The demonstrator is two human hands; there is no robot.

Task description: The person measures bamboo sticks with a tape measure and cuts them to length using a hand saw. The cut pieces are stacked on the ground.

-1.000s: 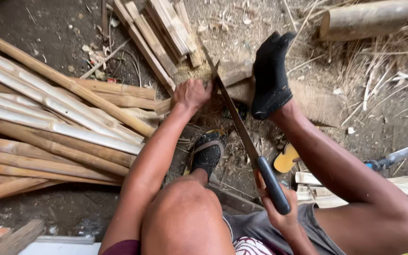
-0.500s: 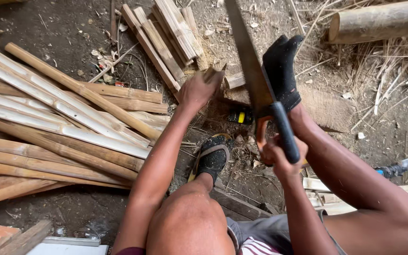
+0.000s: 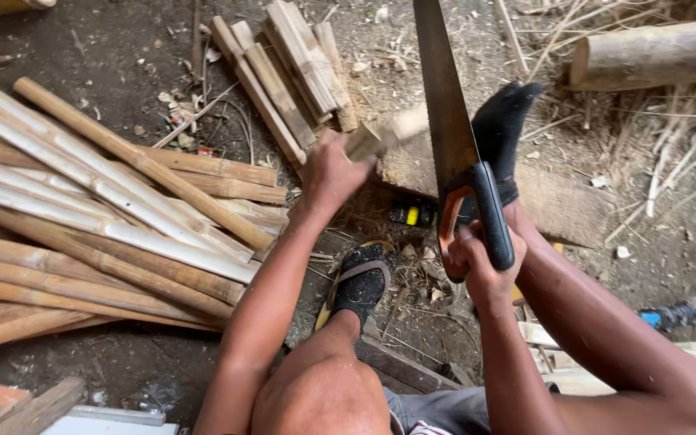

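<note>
Dirt floor around you holds split bamboo at left and a log far right. Your left hand grips a wood piece; your right hand clenches the saw, raised beside it.

Dull metal saw blade, glossy plastic handle, rough wooden offcut, smooth pale bamboo slats.

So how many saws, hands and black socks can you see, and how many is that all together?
Hand saw: 1, gripped by the right hand
Hands: 2, the left hand holds a short piece of wood
Black socks: 2, right foot and left foot
Total: 5
</note>
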